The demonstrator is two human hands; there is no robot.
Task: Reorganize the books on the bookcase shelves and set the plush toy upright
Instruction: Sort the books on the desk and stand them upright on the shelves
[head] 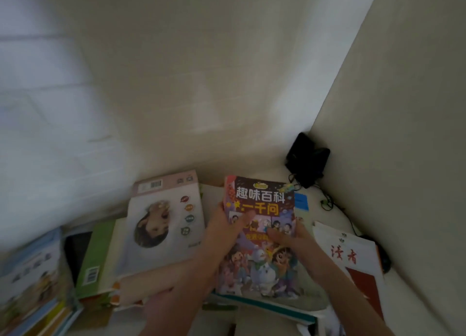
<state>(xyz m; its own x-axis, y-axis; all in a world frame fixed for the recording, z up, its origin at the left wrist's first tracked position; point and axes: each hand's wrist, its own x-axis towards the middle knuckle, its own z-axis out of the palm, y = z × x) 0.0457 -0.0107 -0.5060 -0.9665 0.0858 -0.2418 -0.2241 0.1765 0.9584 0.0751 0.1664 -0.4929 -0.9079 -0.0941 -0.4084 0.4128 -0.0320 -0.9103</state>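
Note:
A colourful cartoon book (pixel 262 265) with a dark starry cover and large Chinese title is held over the shelf surface in both hands. My left hand (pixel 227 231) grips its left edge, thumb across the cover. My right hand (pixel 290 237) grips its right edge, thumb on the cover. Beneath it lies a teal-edged book (pixel 277 308). To the left lies a white book (pixel 164 224) with a face photo, upside down. No plush toy is in view.
A green book (pixel 97 257) and a leaning stack of books (pixel 32 285) sit at the left. A white and red magazine (pixel 353 260) lies at the right. A black device (pixel 306 159) with a cable stands in the back corner, between the white walls (pixel 227 83).

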